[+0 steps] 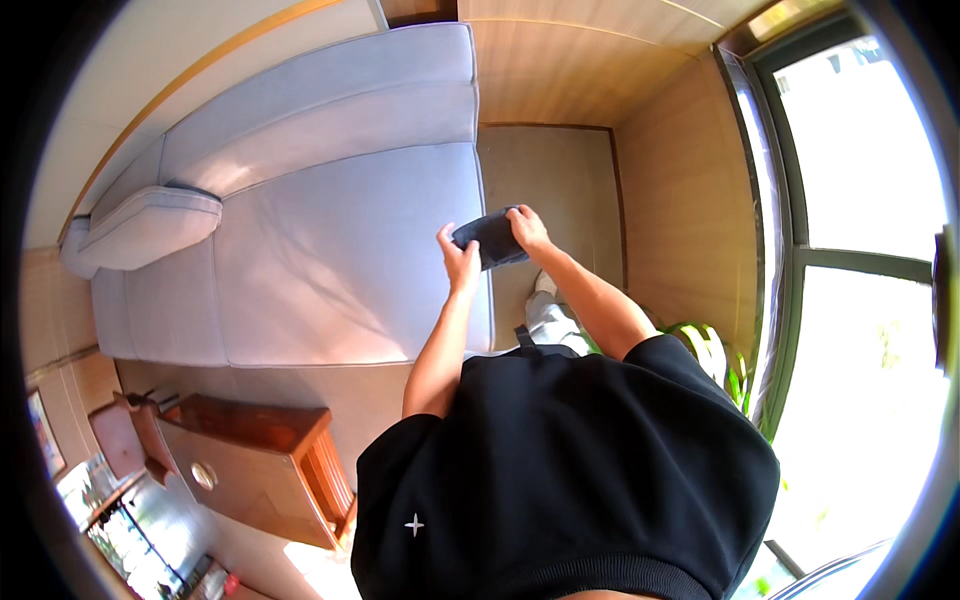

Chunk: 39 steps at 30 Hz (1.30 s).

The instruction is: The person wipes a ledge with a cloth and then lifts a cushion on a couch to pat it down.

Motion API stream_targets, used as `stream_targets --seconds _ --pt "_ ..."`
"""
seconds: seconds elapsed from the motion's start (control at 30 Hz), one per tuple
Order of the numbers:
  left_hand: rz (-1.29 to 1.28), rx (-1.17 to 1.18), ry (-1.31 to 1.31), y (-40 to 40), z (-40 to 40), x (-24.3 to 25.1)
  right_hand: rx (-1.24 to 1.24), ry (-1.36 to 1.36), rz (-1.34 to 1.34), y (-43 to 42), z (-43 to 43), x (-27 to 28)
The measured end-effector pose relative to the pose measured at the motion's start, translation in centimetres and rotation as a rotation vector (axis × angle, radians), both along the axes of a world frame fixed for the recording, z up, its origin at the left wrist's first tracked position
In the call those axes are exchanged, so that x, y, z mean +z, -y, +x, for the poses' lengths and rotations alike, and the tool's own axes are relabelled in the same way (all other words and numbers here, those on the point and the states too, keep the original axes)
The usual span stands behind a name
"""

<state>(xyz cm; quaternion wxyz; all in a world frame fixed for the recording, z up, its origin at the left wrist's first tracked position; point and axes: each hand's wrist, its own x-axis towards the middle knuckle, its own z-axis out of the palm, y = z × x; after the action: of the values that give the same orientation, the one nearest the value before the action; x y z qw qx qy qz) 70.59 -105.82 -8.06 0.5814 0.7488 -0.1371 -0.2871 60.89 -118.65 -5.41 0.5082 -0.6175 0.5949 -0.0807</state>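
A dark, flat folded piece of cloth (491, 236) is stretched between my two hands, above the near right edge of a grey sofa (337, 225). At its left end, my left hand (460, 262) grips it with the thumb on top. My right hand (529, 229) pinches the cloth's upper right corner, the thumb lying over it. The fingers beneath the cloth are hidden. Whether it is a plain cloth or a small pouch, I cannot tell.
A grey cushion (154, 225) leans on the sofa's far left. Behind me to the left stands a wooden table (247, 480) with a small round object (202, 476) on it. A green-leaved plant (709, 349) stands right of me, beside a large window (862, 157). Wood panelling (682, 187) borders the floor.
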Motion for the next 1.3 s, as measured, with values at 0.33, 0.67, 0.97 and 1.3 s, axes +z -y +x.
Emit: stream_targets --seconds 0.33,0.67,0.97,1.3 --pt "-0.171 -0.057 -0.053 14.8 -7.8 1.9 -0.028 0.139 0.008 15.6 -7.6 2.1" --pt "-0.121 0.282 -0.046 17.6 0.7 2.6 0.357 0.207 0.04 19.8 2.7 4.5" --pt "-0.03 0.386 0.239 26.6 10.8 0.4 0.731 0.083 -0.383 28.5 13.2 4.8" --pt "0.2 0.39 0.226 30.7 22.9 1.5 1.051 0.032 -0.257 33.6 26.3 6.7"
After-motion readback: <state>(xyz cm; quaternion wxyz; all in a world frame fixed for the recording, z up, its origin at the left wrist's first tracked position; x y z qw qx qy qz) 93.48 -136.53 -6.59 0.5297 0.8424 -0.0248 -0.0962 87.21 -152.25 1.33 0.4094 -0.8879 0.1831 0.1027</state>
